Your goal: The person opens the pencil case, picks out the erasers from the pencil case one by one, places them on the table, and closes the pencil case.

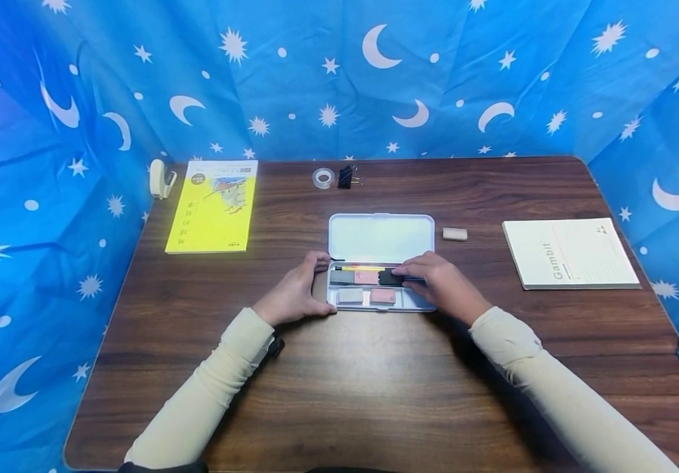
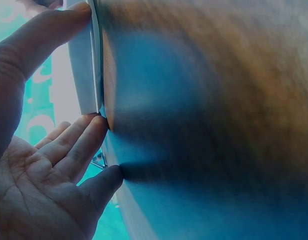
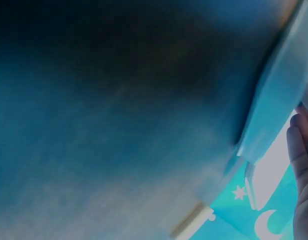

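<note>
An open white pencil case (image 1: 381,238) lies on the table with its lid tipped back. Its rear compartment holds a yellow pencil (image 1: 360,268), a grey block (image 1: 342,277), a pink block (image 1: 366,277) and a black block (image 1: 390,278). A pale block (image 1: 350,295) and another pink block (image 1: 383,296) lie in the front compartment. My left hand (image 1: 295,289) holds the case's left end, thumb at the front corner and fingers at the back. With its fingertips, my right hand (image 1: 442,286) pinches the black block; its thumb is partly hidden.
A beige eraser (image 1: 454,234) lies right of the lid. Behind are a tape roll (image 1: 324,177) and black binder clips (image 1: 345,177). A yellow book (image 1: 212,207) and a stapler (image 1: 159,179) are at left, a cream notebook (image 1: 571,254) at right.
</note>
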Available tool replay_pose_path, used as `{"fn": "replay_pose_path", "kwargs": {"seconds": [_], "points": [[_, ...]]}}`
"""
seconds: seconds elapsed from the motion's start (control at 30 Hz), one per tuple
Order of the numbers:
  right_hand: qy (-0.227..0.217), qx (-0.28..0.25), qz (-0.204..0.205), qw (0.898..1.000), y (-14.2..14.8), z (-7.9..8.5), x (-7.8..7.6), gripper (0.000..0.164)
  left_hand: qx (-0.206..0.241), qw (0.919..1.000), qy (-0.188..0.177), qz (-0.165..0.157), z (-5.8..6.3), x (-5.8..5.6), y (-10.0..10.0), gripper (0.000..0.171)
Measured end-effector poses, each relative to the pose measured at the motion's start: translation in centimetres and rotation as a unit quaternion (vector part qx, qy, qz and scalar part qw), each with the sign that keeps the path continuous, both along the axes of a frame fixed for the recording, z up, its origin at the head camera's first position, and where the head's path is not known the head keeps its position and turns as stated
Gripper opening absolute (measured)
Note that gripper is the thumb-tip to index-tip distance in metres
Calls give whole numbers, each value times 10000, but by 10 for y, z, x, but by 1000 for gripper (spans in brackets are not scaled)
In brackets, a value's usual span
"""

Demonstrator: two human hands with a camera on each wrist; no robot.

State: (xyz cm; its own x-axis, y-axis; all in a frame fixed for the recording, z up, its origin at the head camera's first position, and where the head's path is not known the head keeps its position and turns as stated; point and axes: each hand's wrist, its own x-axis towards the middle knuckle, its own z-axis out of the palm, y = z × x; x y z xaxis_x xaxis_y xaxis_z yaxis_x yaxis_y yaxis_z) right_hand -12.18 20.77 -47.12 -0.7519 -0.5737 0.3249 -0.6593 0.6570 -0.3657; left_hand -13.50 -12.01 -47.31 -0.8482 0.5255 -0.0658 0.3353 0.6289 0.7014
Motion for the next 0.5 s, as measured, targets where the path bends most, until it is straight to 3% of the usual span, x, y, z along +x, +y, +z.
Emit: {"fn": "replay_pose_path", "kwargs": {"seconds": [0.23,0.5], "points": [[37,508,158,9986,-1,5,-1,34,-43,10000,-15,11,0,0,0,99],[266,225,259,9991,3,0,-4,40,-95,9999,-82,41,1,0,0,99]]}}
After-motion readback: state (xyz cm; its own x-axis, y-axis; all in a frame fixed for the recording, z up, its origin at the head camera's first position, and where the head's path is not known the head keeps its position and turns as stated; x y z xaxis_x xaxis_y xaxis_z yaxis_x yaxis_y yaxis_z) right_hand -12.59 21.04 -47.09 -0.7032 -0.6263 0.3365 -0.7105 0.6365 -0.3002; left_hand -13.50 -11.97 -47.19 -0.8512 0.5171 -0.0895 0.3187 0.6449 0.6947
